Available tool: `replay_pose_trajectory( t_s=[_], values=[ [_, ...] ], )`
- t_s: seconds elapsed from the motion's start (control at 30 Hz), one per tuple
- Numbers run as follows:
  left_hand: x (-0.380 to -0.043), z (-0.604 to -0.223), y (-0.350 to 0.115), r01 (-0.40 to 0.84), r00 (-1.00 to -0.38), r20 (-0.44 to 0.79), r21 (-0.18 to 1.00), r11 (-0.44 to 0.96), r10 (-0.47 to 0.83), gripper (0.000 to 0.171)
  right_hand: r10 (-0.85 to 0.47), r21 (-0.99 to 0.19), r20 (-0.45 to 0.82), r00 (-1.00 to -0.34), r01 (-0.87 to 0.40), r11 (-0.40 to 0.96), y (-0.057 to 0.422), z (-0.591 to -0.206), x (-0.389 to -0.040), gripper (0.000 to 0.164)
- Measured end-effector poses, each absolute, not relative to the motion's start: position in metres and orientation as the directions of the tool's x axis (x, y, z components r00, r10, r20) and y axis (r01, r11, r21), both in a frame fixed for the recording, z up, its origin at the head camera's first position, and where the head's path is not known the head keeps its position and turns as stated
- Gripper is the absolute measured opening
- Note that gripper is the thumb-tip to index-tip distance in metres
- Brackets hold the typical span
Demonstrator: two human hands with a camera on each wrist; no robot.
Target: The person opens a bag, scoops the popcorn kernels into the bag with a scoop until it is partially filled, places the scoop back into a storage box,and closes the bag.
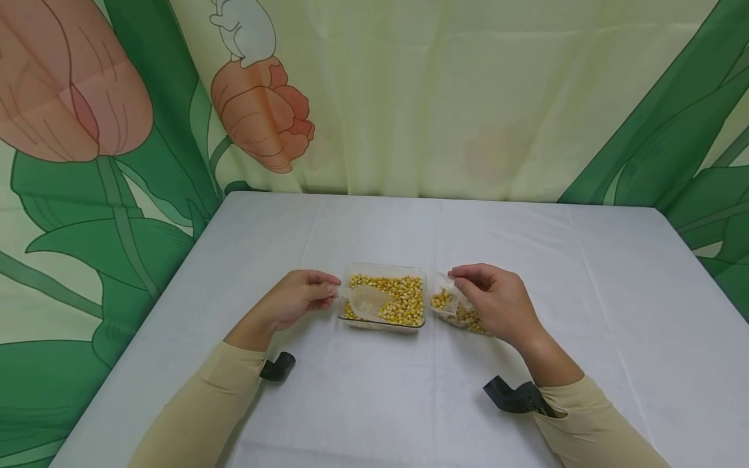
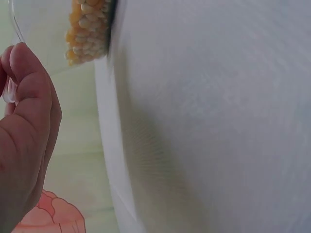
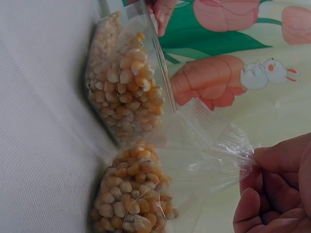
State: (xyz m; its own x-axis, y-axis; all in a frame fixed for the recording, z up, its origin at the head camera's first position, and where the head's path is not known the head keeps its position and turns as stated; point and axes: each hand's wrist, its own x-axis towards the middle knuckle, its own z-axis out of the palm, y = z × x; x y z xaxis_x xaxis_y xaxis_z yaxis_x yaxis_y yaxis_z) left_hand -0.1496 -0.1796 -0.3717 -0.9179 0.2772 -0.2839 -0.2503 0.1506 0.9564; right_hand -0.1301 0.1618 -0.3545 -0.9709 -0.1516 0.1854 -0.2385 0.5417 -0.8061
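My left hand (image 1: 295,299) pinches the handle of a translucent scoop (image 1: 370,302) at the left end of a clear rectangular container (image 1: 383,327). The scoop's bowl lies over the yellow corn kernels (image 1: 412,302) that fill much of the container. In the left wrist view, part of the clear handle (image 2: 10,90) shows between thumb and fingers. To the right of the container, my right hand (image 1: 497,299) pinches the top edge of a clear zip bag (image 3: 204,150) between thumb and fingertips. Corn kernels (image 3: 129,194) fill the bag's bottom, which rests on the table beside the container.
A white cloth (image 1: 374,396) covers the table. Behind its far edge hangs a pale curtain (image 1: 445,97) printed with flowers, leaves and a rabbit. Black wrist mounts (image 1: 277,367) stick out near both sleeves, low over the cloth.
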Motion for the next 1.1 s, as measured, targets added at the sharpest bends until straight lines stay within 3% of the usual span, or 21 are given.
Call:
replay_pose_trajectory(
  t_s=[1.1],
  values=[
    [-0.15, -0.3691, -0.1839, -0.285, -0.927, -0.291, 0.957, 0.061, 0.238, 0.033, -0.151, -0.808, 0.18, -0.972, -0.234, 0.54, 0.1617, -0.3537, -0.1299, 0.019]
  ],
)
